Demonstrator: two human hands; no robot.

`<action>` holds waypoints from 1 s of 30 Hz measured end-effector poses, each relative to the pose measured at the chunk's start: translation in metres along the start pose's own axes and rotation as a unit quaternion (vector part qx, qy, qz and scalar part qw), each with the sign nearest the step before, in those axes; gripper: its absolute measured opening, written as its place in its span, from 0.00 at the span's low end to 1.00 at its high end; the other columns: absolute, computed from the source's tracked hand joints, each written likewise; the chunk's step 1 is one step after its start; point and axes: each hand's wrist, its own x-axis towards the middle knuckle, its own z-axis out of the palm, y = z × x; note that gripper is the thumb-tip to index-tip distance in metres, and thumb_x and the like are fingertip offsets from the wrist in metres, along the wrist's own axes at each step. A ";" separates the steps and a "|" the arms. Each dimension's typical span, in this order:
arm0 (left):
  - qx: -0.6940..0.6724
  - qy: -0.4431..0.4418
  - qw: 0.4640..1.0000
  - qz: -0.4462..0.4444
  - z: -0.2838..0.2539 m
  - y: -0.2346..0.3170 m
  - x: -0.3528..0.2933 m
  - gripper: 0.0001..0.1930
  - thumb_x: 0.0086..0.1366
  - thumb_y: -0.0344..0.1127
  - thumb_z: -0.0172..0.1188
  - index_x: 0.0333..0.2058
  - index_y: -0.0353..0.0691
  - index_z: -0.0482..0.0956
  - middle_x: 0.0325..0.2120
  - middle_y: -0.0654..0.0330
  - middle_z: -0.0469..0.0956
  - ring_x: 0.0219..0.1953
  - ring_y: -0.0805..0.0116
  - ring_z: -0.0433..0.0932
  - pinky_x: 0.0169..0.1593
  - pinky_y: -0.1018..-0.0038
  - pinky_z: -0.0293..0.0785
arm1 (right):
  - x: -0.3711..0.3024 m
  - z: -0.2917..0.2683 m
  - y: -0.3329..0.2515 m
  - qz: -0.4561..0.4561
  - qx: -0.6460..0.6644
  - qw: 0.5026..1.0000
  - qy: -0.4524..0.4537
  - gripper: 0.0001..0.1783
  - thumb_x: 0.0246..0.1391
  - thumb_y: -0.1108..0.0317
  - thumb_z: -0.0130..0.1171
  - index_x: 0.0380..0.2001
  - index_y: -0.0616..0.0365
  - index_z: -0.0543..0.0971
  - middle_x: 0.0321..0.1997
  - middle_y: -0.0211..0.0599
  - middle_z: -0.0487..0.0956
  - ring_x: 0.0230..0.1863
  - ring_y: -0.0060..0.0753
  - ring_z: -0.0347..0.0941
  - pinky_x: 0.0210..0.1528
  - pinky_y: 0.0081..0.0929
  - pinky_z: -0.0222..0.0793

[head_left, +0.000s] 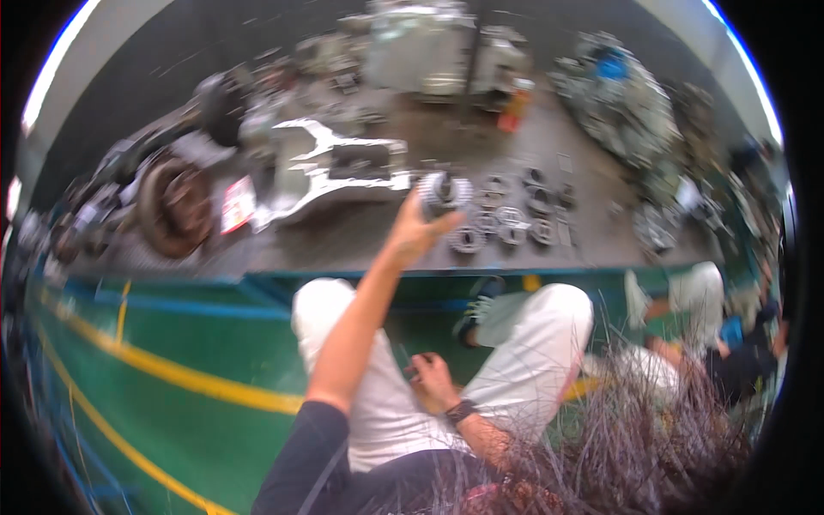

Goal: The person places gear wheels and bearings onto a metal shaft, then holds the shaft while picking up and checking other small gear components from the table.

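Observation:
My left hand [415, 230] reaches over the table's front edge and grips a toothed metal gear [445, 190], thumb at its near side. The gear is blurred, and I cannot tell whether it touches the table. Just right of it are several small rings and gears [511, 225] in loose rows. My right hand [433, 378], with a dark band on its wrist, is low between my knees, its fingers curled. A thin dark thing seems to show by those fingers, too blurred to name.
A forked silver metal housing [343, 182] lies left of the gear. Beyond are a large casing [421, 51] and an orange bottle [515, 106]. Left is a round rusty part [174, 206]; right, a big metal housing [622, 103]. Another person [742, 352] sits at the right.

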 end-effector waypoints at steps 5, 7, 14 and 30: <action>-0.035 -0.036 0.998 0.046 -0.007 -0.010 0.003 0.29 0.61 0.39 0.77 0.58 0.38 0.76 0.47 0.65 0.81 0.47 0.75 0.78 0.53 0.76 0.74 | 0.013 0.002 0.008 0.013 -0.023 0.999 0.043 0.22 0.70 0.61 0.63 0.53 0.69 0.70 0.44 0.44 0.83 0.40 0.30 0.84 0.33 0.24 0.78; -0.039 -0.026 0.998 0.043 0.005 -0.006 0.002 0.25 0.63 0.37 0.74 0.56 0.37 0.78 0.46 0.63 0.82 0.42 0.76 0.79 0.48 0.77 0.75 | 0.010 -0.004 0.007 -0.032 -0.003 0.998 0.052 0.23 0.70 0.60 0.63 0.53 0.69 0.71 0.45 0.45 0.83 0.40 0.30 0.84 0.34 0.24 0.78; -0.039 -0.020 0.997 0.059 0.007 -0.002 0.002 0.30 0.61 0.44 0.77 0.56 0.36 0.77 0.46 0.61 0.83 0.42 0.73 0.81 0.50 0.75 0.78 | 0.017 -0.006 0.013 -0.004 -0.021 1.000 0.005 0.20 0.72 0.60 0.60 0.54 0.67 0.77 0.47 0.38 0.83 0.42 0.27 0.85 0.36 0.24 0.77; -0.015 -0.028 0.998 0.058 0.006 -0.003 -0.002 0.30 0.61 0.45 0.76 0.56 0.36 0.76 0.47 0.60 0.82 0.44 0.72 0.80 0.51 0.73 0.77 | 0.034 -0.014 0.054 -0.052 -0.011 0.998 -0.045 0.20 0.74 0.55 0.56 0.51 0.64 0.81 0.45 0.33 0.85 0.44 0.24 0.83 0.39 0.25 0.78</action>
